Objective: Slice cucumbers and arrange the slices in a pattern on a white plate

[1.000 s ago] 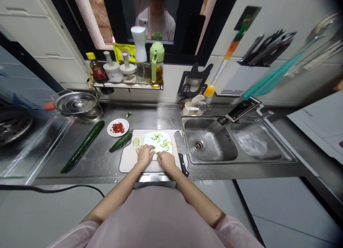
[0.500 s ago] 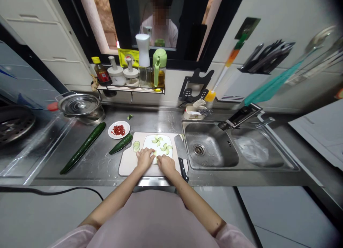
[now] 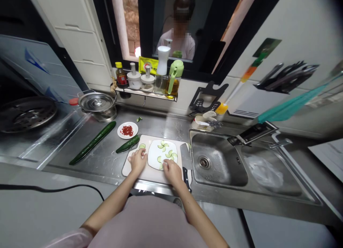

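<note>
A white square plate [image 3: 154, 153] lies on the pale cutting board [image 3: 152, 175], with thin green-edged cucumber slices [image 3: 170, 155] laid in curved groups on it. My left hand [image 3: 138, 160] is at the board's left part, by the loose cucumber rounds [image 3: 142, 146]; its fingers are bent together and what they grip is too small to make out. At the plate's lower right, my right hand [image 3: 172, 170] has its fingers pinched near a slice, their content unclear. A cleaver [image 3: 186, 157] with a black handle rests on the board's right side.
Left of the board are a cut cucumber [image 3: 128, 144], a long cucumber [image 3: 93, 142] and a small plate [image 3: 133, 131] of red pieces. A lidded pot [image 3: 103, 110] stands behind. The sink [image 3: 219, 165] is at the right; a condiment rack [image 3: 150, 93] hangs behind.
My left hand has moved off the plate leftward to the loose rounds. My right hand stays by the plate's lower edge. The camera view has shifted and tilted.
</note>
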{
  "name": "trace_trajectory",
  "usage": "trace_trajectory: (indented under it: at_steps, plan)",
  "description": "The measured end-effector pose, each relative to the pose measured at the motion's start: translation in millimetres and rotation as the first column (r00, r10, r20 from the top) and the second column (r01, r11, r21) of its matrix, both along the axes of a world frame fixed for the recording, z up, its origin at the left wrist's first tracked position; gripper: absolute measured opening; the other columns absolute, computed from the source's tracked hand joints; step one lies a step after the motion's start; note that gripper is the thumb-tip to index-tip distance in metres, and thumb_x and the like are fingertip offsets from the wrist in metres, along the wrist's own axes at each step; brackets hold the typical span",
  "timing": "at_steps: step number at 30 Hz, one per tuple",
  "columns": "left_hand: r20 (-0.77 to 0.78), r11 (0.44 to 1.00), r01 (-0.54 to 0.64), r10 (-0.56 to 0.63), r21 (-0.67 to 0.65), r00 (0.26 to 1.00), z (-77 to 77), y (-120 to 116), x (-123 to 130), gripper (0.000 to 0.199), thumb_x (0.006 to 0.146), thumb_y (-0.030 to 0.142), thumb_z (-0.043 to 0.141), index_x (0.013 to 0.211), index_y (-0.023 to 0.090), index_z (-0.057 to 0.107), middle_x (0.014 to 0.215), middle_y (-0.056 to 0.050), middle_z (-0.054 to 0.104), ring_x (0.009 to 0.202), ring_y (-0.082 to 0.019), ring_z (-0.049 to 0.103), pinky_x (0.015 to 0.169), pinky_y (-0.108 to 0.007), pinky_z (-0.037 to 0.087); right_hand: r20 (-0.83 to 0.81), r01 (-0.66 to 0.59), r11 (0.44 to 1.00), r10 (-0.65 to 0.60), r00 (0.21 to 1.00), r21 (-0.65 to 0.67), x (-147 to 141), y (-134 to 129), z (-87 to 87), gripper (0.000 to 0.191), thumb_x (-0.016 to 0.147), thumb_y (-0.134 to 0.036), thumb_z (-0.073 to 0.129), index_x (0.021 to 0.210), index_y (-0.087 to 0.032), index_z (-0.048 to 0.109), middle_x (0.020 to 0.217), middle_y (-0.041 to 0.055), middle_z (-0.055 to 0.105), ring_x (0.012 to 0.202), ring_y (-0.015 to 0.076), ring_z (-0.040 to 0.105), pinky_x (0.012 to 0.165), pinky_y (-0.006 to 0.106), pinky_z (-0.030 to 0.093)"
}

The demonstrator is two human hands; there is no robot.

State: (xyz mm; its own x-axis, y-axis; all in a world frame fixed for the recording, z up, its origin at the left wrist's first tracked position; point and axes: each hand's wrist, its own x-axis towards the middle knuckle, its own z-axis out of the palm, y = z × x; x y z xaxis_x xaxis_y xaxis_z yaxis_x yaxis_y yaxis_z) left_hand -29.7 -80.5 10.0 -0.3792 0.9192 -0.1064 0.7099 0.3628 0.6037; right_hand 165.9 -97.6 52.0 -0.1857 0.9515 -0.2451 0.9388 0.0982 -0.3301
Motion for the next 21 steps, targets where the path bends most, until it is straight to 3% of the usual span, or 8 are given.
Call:
trace_trajectory:
  at_steps: [4, 11, 17, 21]
  plan:
    - [-0.055, 0.99, -0.124, 0.121, -0.06, 0.991, -5.0, 1, -22, 0.033, 0.084, 0.035, 0.053, 0.115, 0.025, 0.06, 0.102, -0.009, 0.067, 0.107, -0.031, 0.052, 0.091, -0.046, 0.03, -0.09, 0.042, 0.998, -0.038, 0.995, 0.04, 6, -2, -1.2, 0.034, 0.096, -0.03, 0.039, 0.117, -0.022, 0.064, 0.112, 0.0068, 0.067, 0.098, 0.0166, 0.062, 0.081, 0.022, 0.038]
    - [-0.148, 0.988, -0.116, 0.101, -0.102, 0.984, -6.9, 11, -22, 0.031, 0.082, 0.04, 0.056, 0.108, 0.024, 0.062, 0.114, -0.012, 0.063, 0.111, -0.034, 0.049, 0.092, -0.049, 0.029, -0.147, 0.045, 0.996, -0.034, 0.989, 0.075, 6, -4, -3.1, 0.032, 0.095, -0.029, 0.041, 0.113, -0.021, 0.067, 0.107, 0.0063, 0.069, 0.091, 0.0159, 0.063, 0.078, 0.021, 0.039]
    - [-0.112, 0.993, -0.093, 0.085, -0.074, 0.99, -5.6, 14, -20, 0.018, 0.084, 0.03, 0.055, 0.097, 0.023, 0.064, 0.104, -0.008, 0.068, 0.104, -0.029, 0.055, 0.091, -0.044, 0.031, -0.197, 0.061, 0.993, -0.039, 0.98, 0.104, 12, -6, -6.3, 0.033, 0.094, -0.029, 0.041, 0.11, -0.019, 0.069, 0.105, 0.007, 0.07, 0.091, 0.0171, 0.063, 0.077, 0.023, 0.04]
    - [-0.079, 0.991, -0.118, 0.113, -0.068, 0.99, -4.2, 14, -23, 0.022, 0.085, 0.027, 0.053, 0.104, 0.025, 0.064, 0.093, -0.005, 0.071, 0.099, -0.027, 0.058, 0.09, -0.043, 0.031, -0.221, 0.068, 0.991, -0.041, 0.974, 0.113, 14, -5, -4.1, 0.033, 0.093, -0.028, 0.042, 0.109, -0.018, 0.069, 0.104, 0.0072, 0.07, 0.087, 0.0172, 0.063, 0.076, 0.024, 0.04]
